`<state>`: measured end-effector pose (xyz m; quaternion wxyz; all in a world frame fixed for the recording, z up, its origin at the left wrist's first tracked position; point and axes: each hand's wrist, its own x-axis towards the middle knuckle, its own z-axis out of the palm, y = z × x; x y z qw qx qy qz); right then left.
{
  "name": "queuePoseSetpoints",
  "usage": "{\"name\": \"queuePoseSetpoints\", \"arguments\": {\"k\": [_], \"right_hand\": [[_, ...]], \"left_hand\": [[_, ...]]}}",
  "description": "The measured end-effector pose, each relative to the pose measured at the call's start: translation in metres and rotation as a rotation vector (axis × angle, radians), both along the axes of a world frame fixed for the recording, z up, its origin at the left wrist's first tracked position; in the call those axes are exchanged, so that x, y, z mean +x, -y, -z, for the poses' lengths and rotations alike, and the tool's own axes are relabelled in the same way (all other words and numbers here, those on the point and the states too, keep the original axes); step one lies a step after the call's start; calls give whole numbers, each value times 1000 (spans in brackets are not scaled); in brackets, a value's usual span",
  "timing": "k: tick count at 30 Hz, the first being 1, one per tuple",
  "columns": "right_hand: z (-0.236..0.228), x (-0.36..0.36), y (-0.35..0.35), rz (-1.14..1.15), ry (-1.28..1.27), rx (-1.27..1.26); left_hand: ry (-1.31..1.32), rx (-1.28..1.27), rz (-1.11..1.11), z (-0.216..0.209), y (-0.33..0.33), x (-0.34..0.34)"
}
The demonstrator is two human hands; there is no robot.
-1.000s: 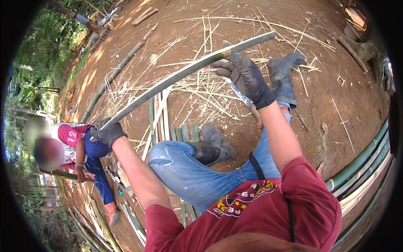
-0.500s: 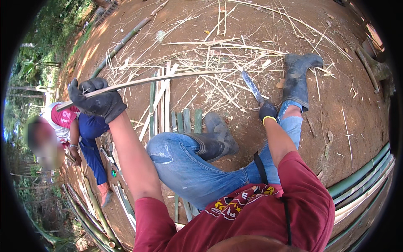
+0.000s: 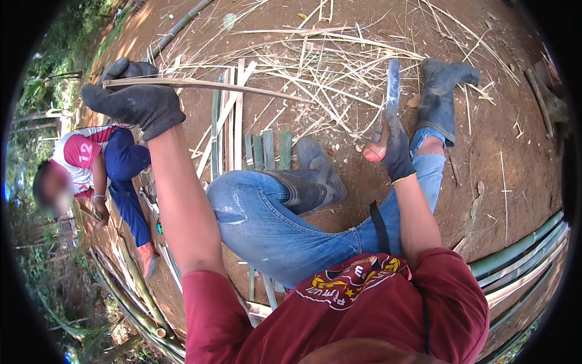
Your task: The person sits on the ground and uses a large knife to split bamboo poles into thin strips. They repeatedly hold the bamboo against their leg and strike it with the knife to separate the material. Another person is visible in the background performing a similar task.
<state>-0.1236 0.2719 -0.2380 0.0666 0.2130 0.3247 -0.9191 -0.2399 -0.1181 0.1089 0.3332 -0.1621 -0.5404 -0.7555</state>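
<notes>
My left hand, in a dark work glove, is raised at the upper left and shut on the end of a thin split bamboo strip that runs rightward over the ground. My right hand, also gloved, grips the orange handle of a long knife whose blade points up, away from me, beside my right boot. I sit with my jeans-clad legs spread, and my left boot rests on the dirt.
Several flat green bamboo slats lie on the dirt ahead among scattered shavings. Long bamboo poles lie at the right. Another person in a red and white shirt crouches at the left beside more poles.
The thick bamboo pole is out of my hands; my left hand now holds a thin strip, raised higher. My right hand dropped to the knife and lifted its blade upright.
</notes>
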Motion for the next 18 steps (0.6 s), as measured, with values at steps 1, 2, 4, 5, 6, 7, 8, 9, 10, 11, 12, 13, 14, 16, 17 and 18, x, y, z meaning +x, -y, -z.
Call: {"name": "queuePoseSetpoints", "arguments": {"k": [1,2,4,5,6,7,8,9,10,11,12,13,14,16,17,18], "right_hand": [[-13,7,9,96,-35,58],[-38,16,20,120,5,-1],[-61,27,17,35,64,-106],[-70,33,17,-13,94,-161],[-80,41,28,-59,41,35],[-95,47,43,-84,34,173],[-113,54,61,-110,29,309],[-132,54,72,-128,31,452],[-159,52,81,-208,-75,638],[-185,48,88,-281,-173,825],[-199,42,103,-222,-368,965],[-212,38,119,-165,-571,1096],[-221,35,134,-67,-683,1156],[-230,33,149,-16,-794,1277],[-233,35,153,-69,-798,1330],[-234,36,156,-129,-815,1380]], "left_hand": [[21,36,-136,-9,-17,1],[43,75,-264,-14,-37,-1],[90,147,-363,-20,-53,-3],[62,135,-382,-21,-57,-1],[39,124,-400,-20,-66,3],[11,110,-415,-19,-72,5],[-22,92,-373,-17,-65,4],[45,-18,-400,-15,-79,14],[36,2,-402,-13,-71,17],[33,24,-393,-10,-66,18],[39,-31,-444,-7,-73,23],[27,-38,-228,-4,-38,25],[36,-90,-146,-4,-27,31],[70,-130,-223,-2,-33,36],[94,-125,-391,-1,-41,38],[156,-145,-159,-2,-47,51]]}}
